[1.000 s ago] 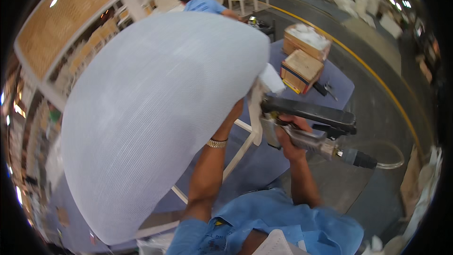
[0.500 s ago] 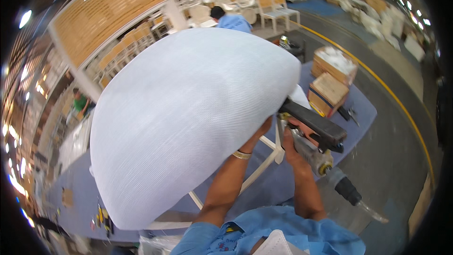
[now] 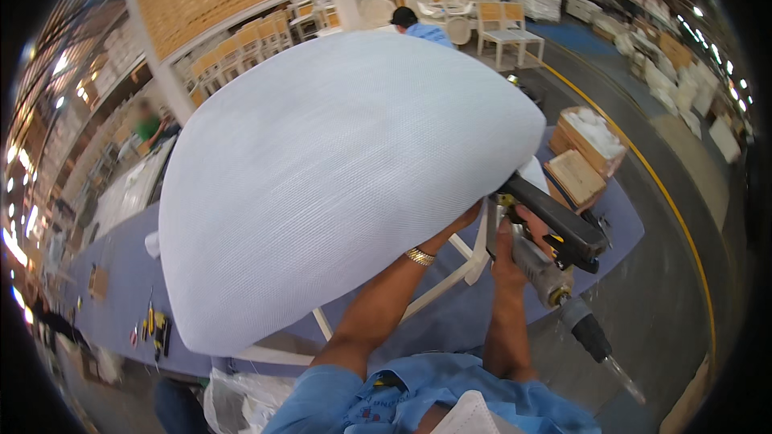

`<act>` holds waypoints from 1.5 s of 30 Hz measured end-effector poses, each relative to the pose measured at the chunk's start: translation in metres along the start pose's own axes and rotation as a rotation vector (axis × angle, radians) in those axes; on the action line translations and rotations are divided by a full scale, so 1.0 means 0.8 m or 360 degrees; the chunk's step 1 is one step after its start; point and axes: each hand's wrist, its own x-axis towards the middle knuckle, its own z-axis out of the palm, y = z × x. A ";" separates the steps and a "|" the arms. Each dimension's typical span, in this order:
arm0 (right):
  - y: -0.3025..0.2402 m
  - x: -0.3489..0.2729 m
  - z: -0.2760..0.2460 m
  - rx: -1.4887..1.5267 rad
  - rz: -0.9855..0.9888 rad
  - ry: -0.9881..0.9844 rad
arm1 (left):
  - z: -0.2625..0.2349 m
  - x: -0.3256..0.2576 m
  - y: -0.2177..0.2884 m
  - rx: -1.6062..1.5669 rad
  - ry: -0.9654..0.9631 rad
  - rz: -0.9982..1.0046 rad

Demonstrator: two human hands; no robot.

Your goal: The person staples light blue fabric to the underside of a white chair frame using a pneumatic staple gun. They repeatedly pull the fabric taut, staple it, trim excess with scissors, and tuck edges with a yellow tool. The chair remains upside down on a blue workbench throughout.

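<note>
Stapling under a big white cushioned seat panel, with one hand tucked out of sight.

From the head view, we see our right hand wrapped closed around the grip of one pneumatic staple gun, its nose pressed at the lower right edge of the single white fabric-covered panel; our left hand reaches under that same edge, fingers hidden, so we cannot tell how it grips. We judge the risk plain: the hidden fingers sit just beside the gun's nose and a staple could catch them, or the tilted panel could slip off the white frame. We count two cardboard boxes on the blue-grey table, one hose trailing, and one wristband.
</note>
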 end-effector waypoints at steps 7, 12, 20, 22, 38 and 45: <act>0.023 -0.009 -0.020 -0.0175 -0.0093 -0.0109 | 0.004 0.005 0.025 -0.0076 0.0046 -0.0099; 0.043 -0.012 -0.031 0.0065 -0.0073 -0.0172 | 0.009 0.015 0.038 -0.0120 0.0043 -0.0178; 0.025 -0.024 -0.077 -0.0044 -0.0194 -0.0382 | 0.007 0.012 0.045 -0.0499 0.0084 -0.0431; 0.020 -0.023 -0.093 -0.0162 -0.0341 -0.0376 | 0.014 0.008 0.042 -0.0682 0.0045 -0.0608; 0.024 -0.041 -0.175 0.0022 0.0179 -0.0711 | -0.034 -0.047 0.114 0.0038 -0.0420 -0.0657; 0.021 -0.009 -0.129 0.0486 -0.0014 -0.0490 | -0.209 0.016 0.265 -0.0014 -0.0753 0.0000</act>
